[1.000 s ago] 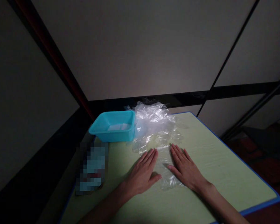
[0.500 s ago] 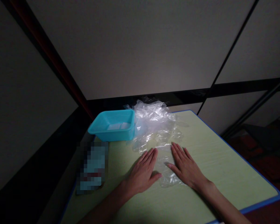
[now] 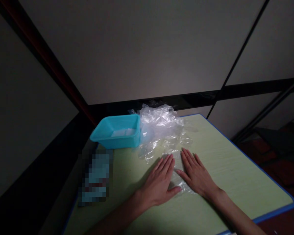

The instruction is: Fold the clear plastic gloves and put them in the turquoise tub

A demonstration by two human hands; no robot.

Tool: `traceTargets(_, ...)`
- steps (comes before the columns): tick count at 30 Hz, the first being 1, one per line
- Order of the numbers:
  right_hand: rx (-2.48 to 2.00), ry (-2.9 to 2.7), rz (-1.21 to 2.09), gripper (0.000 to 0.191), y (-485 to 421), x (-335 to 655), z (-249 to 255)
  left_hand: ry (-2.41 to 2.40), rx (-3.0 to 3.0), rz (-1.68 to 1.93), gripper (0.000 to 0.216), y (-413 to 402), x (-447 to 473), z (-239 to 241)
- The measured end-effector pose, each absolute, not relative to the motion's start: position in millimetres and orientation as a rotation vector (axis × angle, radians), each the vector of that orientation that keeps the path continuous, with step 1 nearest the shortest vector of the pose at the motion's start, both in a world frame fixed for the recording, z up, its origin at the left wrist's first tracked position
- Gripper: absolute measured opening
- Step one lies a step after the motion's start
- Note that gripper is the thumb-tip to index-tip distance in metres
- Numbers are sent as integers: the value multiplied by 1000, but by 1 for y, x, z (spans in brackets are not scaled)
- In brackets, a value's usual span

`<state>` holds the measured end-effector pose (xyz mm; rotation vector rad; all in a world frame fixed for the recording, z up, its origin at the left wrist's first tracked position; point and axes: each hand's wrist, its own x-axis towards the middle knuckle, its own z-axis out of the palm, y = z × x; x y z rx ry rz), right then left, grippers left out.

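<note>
A clear plastic bag or sheet (image 3: 177,181) lies flat on the table under both palms. My left hand (image 3: 159,181) rests on its left part, fingers straight and pointing away from me, thumb stretched out to the right. On its right side lies my right hand (image 3: 196,173), flat too, with the thumb apart from the fingers. Neither hand grips anything. Just beyond the fingertips spreads a crumpled heap of clear plastic (image 3: 159,122). The hands cover much of the piece beneath them, so its exact kind cannot be made out.
A turquoise plastic basket (image 3: 117,142) with something white inside stands at the back left, touching the heap. A blurred-out flat item (image 3: 95,176) lies at the left edge. The pale green table (image 3: 235,182) has a blue rim, with cabinet panels (image 3: 149,49) behind it.
My left hand has slid to the right over the plastic, closer to my right hand. My right hand has hardly moved. The view has shifted slightly.
</note>
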<state>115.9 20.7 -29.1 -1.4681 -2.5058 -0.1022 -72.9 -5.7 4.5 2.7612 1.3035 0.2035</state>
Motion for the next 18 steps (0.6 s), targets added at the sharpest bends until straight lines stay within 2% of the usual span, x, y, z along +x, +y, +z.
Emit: traceTargets(18,-1460,-2512,-154,70,20,116,-29,1302,2797,113,92,20,-65,-10)
